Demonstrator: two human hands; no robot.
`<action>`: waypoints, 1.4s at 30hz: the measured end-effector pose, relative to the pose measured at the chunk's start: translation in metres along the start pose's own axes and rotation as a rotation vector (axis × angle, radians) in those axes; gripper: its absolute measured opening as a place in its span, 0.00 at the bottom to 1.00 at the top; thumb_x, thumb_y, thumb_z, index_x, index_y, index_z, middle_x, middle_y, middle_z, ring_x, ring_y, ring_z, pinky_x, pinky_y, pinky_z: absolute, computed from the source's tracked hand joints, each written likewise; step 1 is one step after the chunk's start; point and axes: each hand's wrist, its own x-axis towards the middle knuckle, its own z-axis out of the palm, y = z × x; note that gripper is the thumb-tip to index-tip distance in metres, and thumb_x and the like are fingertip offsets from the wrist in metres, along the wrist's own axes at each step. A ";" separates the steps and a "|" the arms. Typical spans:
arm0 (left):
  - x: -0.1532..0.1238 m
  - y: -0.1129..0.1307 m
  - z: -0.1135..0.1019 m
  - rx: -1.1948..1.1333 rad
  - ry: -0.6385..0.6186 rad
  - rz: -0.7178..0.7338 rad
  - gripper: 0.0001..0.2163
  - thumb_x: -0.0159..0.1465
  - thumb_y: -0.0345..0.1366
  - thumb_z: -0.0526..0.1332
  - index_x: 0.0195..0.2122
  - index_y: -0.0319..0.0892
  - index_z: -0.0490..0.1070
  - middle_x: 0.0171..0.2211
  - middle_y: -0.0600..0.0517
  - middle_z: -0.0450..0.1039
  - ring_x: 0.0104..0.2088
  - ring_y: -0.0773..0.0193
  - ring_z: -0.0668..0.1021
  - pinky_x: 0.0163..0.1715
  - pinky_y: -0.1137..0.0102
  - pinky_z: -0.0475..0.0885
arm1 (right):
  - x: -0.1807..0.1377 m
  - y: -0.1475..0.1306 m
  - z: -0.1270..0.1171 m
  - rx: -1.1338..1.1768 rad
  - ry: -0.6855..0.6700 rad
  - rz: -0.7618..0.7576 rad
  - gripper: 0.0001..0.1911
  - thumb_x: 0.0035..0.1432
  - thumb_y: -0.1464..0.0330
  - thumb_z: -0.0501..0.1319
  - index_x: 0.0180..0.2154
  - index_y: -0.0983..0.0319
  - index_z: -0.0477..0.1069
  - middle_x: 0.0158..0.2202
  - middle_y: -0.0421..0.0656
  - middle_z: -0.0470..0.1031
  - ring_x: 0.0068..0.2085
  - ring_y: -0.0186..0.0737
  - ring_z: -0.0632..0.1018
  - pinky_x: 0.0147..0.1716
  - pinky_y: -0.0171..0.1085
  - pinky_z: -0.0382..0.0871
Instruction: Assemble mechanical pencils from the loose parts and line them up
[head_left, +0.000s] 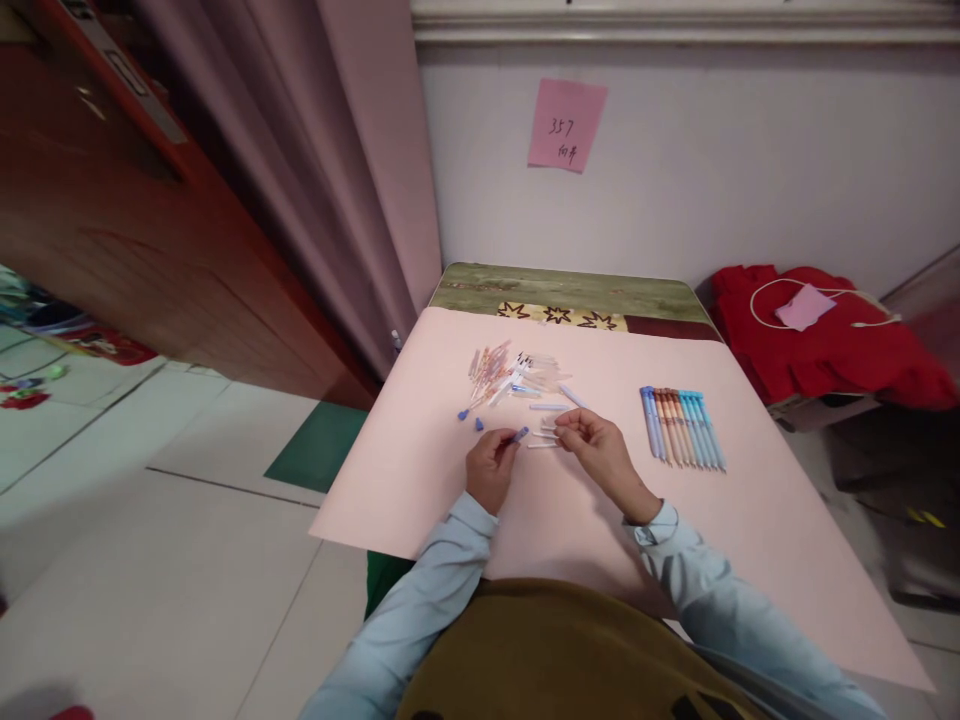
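Item 1: left hand (pixel 491 468), fingers curled shut, thumb and forefinger pinching a small blue pen piece (pixel 520 435), held just above the pink sheet (pixel 420 470) at centre, tip pointing toward the other hand. Item 2: right hand (pixel 604 452), near the left, fingers bent in, tips brought together at a few thin white tubes (pixel 544 437) lying on the sheet btwn both hands; whether it grips one can't be told, too small. Item 3: pile of pen parts (pixel 506 378), mixed orange, blue and clear, just beyond the hands, loose and jumbled. Item 4: two blue caps (pixel 463 413), lying apart from the pile at its near-left edge. Item 5: row of pens (pixel 682 425), approx. a dozen, blue, orange and light blue, side by side and touching, to the right of the right hand, apart from it. Item 6: table (pixel 570 288), green-brown top showing at far edge, remainder under the sheet, which overhangs at the left corner. Surroundings: pink note (pixel 566 125) w/ handwriting stuck on the wall above; red cloth (pixel 825 350) on a low surface right of the table, w/ a white cable (pixel 757 300) and a pink slip on top; curtain (pixel 337 180) and wooden door (pixel 112 220) at left; green mat (pixel 319 445) on the tiled floor. Both sleeves light blue.
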 end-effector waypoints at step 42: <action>0.000 0.000 -0.001 0.085 0.001 0.030 0.06 0.62 0.34 0.62 0.40 0.44 0.76 0.36 0.51 0.78 0.35 0.64 0.79 0.38 0.68 0.75 | 0.056 0.007 -0.027 -0.877 0.095 -0.218 0.09 0.62 0.65 0.59 0.37 0.60 0.78 0.35 0.43 0.78 0.34 0.38 0.76 0.34 0.34 0.63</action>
